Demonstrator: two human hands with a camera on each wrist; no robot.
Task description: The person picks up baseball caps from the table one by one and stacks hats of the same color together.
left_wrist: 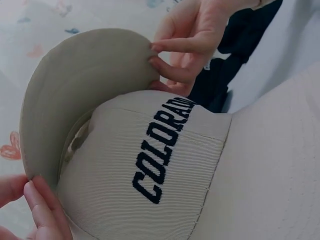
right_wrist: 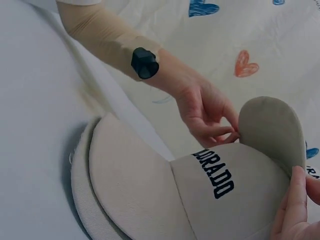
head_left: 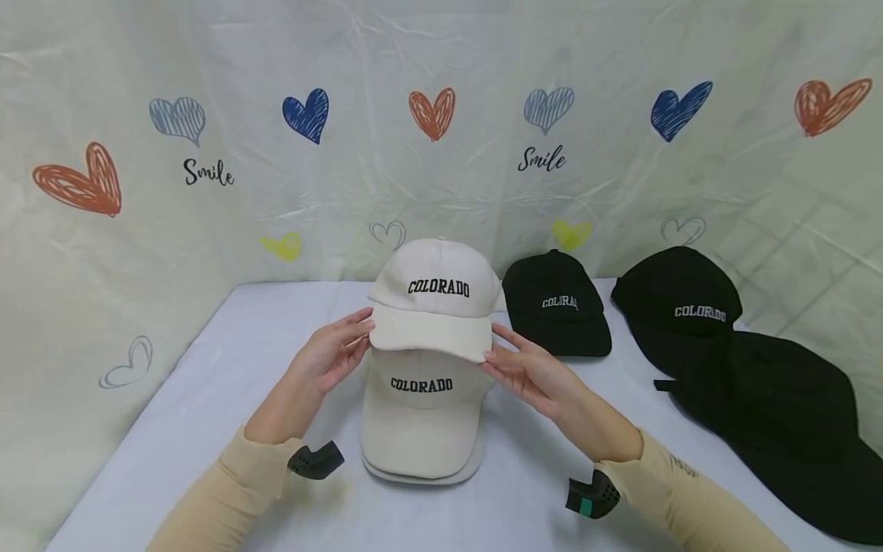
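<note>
Both hands pinch opposite edges of the brim of a cream baseball cap (head_left: pixel 433 330) lettered COLORADO. My left hand (head_left: pixel 336 349) grips the brim's left edge, my right hand (head_left: pixel 527 368) its right edge. Below it sits another cream COLORADO cap (head_left: pixel 422 433), stacked over one more whose brim (head_left: pixel 448 479) peeks out underneath. The raised cap overlaps the crown of the stack, and its brim underside (left_wrist: pixel 95 65) shows in the left wrist view. Also in that view, fingertips (left_wrist: pixel 37 200) of the left hand press the brim near its corner.
On the white table (head_left: pixel 276 368), a black COLORADO cap (head_left: pixel 557 307) stands behind the right hand. Farther right, a black cap (head_left: pixel 679 295) is overlapped by another large black cap (head_left: pixel 793 406). A heart-printed sheet (head_left: pixel 428 184) hangs behind.
</note>
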